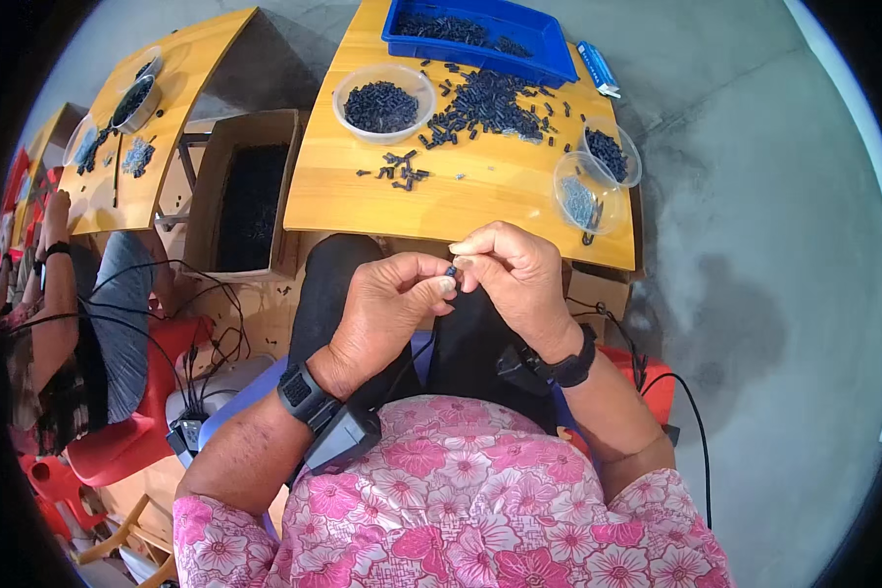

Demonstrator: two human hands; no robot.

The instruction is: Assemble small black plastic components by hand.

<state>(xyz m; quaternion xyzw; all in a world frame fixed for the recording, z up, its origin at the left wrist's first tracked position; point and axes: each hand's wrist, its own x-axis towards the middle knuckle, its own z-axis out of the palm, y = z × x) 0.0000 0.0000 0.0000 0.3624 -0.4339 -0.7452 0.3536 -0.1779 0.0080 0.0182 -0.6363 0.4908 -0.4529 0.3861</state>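
Both hands, left hand [387, 299] and right hand [514, 274], pinch one small dark part [451, 270] between their fingers at frame centre. Above, the counter [363, 201] carries three clear bowls [383, 102], one blue tray [480, 34], and loose parts [490, 103].

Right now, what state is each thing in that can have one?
left hand: pinched on small dark part
right hand: pinching the same part
blue bin: holds dark parts
clear bowl: about full of dark parts
two small clear tubs: open, partly filled
loose dark parts: heaped on wooden table
cardboard box: open, dark contents
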